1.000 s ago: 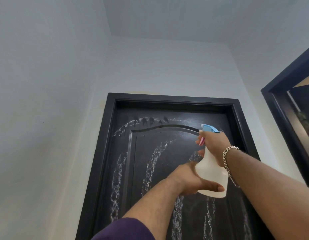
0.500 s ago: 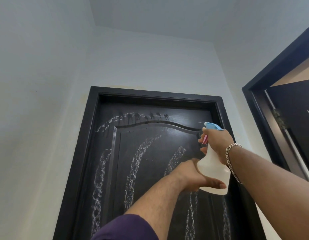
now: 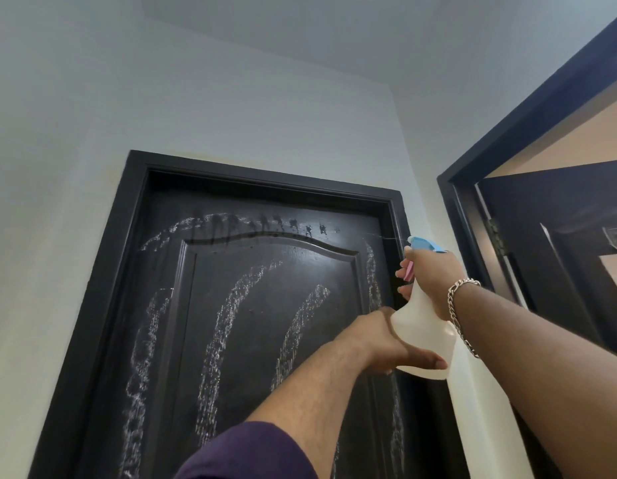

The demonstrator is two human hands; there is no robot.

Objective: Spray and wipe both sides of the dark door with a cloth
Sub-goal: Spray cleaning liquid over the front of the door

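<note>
While your right hand [image 3: 435, 281] grips the upright spray bottle [image 3: 421, 337] by its neck, nozzle aimed left at the dark door [image 3: 251, 305] near its right frame edge, your left hand [image 3: 386, 344] cups its base

The dark door [image 3: 265, 323], shut, carries white foamy streaks; the white spray bottle [image 3: 421, 333], upright, perhaps half-empty, stands between both hands.
</note>
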